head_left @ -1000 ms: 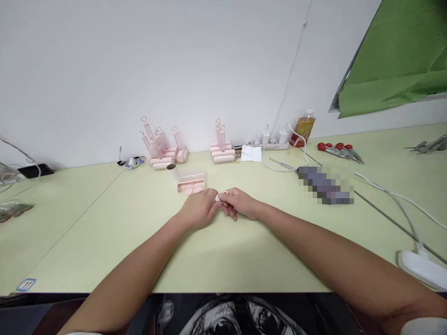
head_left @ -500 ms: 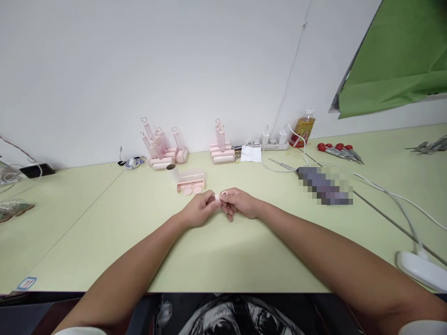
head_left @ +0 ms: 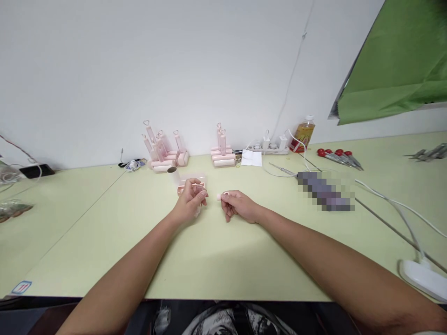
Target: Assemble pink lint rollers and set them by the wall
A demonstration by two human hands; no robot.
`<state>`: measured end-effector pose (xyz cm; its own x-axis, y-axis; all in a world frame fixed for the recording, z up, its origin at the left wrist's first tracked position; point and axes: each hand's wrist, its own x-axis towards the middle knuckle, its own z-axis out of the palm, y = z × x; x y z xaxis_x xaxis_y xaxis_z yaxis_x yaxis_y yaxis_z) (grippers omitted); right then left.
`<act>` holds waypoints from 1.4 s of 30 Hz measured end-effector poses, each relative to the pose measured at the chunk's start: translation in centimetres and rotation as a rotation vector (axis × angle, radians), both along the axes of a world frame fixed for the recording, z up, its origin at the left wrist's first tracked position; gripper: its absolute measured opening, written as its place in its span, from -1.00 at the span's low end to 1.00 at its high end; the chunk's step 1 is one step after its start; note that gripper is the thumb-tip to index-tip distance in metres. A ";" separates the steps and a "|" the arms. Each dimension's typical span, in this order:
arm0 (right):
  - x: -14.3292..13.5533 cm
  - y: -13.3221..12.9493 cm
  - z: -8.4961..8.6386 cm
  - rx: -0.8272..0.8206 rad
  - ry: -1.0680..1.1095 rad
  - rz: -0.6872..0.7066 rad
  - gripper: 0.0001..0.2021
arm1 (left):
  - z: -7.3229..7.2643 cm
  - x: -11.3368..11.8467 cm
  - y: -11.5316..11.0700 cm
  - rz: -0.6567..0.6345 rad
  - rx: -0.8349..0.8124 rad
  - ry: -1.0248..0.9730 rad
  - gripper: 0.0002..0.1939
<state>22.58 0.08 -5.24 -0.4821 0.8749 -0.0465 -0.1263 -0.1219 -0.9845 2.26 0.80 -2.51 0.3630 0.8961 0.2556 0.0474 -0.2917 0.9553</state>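
Observation:
My right hand [head_left: 240,204] pinches a small pale pink piece [head_left: 219,197] between thumb and forefinger. A light ring-like edge shows at its fingertips. My left hand [head_left: 190,202] is apart from it, fingers curled and thumb close to the forefinger. Something clear may be between those fingers, but I cannot make it out. Behind the left hand, and partly hidden by it, lies an open pink case [head_left: 180,190] with a clear lid. Beside the case stands a pale tube [head_left: 173,176] with a dark open end.
Pink lint rollers with upright handles stand in groups, one at left [head_left: 164,163] and one in the middle [head_left: 223,160]. A power strip [head_left: 275,151], white paper [head_left: 251,157], a drink bottle [head_left: 303,135], red-ended tools [head_left: 340,158], a screwdriver-like tool [head_left: 282,169] and cables lie rightward.
My left hand has parted from my right hand and moved left, toward the pink case. The right hand stays nearly in place, still pinching the small pink piece. The view has shifted slightly.

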 end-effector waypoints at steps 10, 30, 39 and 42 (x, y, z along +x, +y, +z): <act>0.5 -0.8 0.4 -0.145 0.248 0.351 -0.66 | 0.4 0.7 -0.1 0.212 -0.011 -0.312 -0.58; 0.9 0.8 -0.4 -0.226 0.417 0.009 -0.69 | -0.6 0.2 0.1 0.057 0.179 0.153 -0.69; 1.0 0.9 -0.5 -0.144 0.295 0.022 -0.65 | 1.1 -1.2 -0.6 -0.261 0.251 0.480 -0.62; 1.1 0.9 -0.5 -0.150 0.284 0.004 -0.65 | 0.7 -1.2 -0.4 -0.249 0.242 0.484 -0.60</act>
